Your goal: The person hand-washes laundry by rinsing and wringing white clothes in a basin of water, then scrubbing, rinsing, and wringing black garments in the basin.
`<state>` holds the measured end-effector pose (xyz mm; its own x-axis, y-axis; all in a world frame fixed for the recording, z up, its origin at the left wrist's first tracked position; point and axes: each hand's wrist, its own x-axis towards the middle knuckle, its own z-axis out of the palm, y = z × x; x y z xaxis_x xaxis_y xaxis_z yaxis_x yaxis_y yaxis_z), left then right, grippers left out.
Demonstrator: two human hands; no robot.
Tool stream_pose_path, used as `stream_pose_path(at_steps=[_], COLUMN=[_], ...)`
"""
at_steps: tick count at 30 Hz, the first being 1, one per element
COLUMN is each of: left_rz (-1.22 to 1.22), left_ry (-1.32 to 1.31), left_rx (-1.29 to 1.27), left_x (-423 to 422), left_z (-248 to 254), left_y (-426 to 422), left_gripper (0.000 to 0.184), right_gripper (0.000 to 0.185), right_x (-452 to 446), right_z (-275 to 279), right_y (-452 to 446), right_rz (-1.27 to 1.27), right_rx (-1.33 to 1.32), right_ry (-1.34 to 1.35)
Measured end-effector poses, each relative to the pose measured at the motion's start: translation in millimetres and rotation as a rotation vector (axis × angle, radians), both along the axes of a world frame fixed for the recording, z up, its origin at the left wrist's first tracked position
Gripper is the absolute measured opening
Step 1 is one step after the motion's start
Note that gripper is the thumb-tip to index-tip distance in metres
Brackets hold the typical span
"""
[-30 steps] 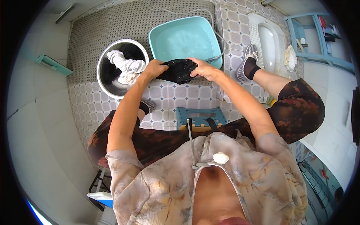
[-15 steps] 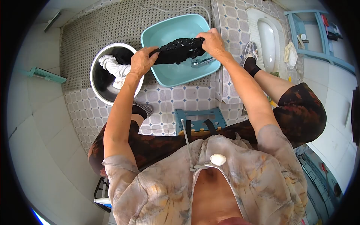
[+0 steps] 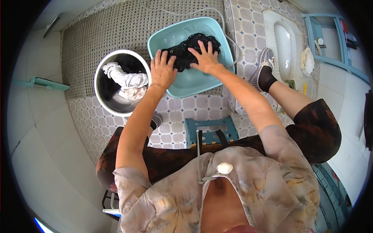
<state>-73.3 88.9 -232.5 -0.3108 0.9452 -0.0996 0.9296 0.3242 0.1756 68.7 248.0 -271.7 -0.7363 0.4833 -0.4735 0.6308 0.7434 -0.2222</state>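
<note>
A black openwork cloth lies spread in the water of a light blue plastic basin. My left hand is open at the basin's left side, fingertips at the cloth's left end. Fingers spread, my right hand rests over the right part of the cloth. Neither hand is closed round it. Left of the basin stands a round metal tub with white cloth and dark cloth in it.
A perforated grey mat lies under the basin. A hose curves round its right side. Farther right are a tiled step and a squat toilet. A blue folding stool stands between my legs.
Both hands have let go of the black cloth they held stretched above the basin. The cloth has gone down into the water, and the hands have opened over it.
</note>
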Motion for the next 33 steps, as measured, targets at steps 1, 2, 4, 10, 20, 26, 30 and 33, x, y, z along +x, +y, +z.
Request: stream_pose_path(at_steps=[1, 2, 4, 10, 20, 26, 30, 33], left_rz=[-0.05, -0.064, -0.024, 0.106, 1.362, 1.189, 1.011, 0.894], left_ry=[0.053, 0.015, 0.017, -0.269, -1.53, -2.318, -2.292, -2.338], left_rx=[-0.006, -0.065, -0.151, -0.477, 0.435, 0.447, 0.281, 0.376], left_x=[4, 7, 15, 24, 55, 21, 19, 32], left_z=[1, -8, -23, -49, -67, -76, -65, -55], left_y=[0, -1, -2, 18, 33, 30, 0, -26], left_gripper=[0.059, 0.059, 0.065, 0.071, 0.075, 0.053, 0.028, 0.03], right_gripper=[0.072, 0.072, 0.072, 0.074, 0.064, 0.038, 0.031, 0.025], right_x=[1, 0, -2, -5, -5, -9, -10, -17], right_z=[-9, -19, -33, -18, -40, 75, 130, 138], right_y=[-4, -6, -3, 40, 16, -40, -85, -103], right_rz=[0.03, 0.043, 0.094, 0.257, -0.578, -0.263, -0.047, 0.007], right_rx=[0.017, 0.019, -0.005, -0.055, -0.539, -0.691, -0.421, -0.215], right_ry=[-0.024, -0.037, -0.095, -0.096, 0.292, 0.589, 0.656, 0.668])
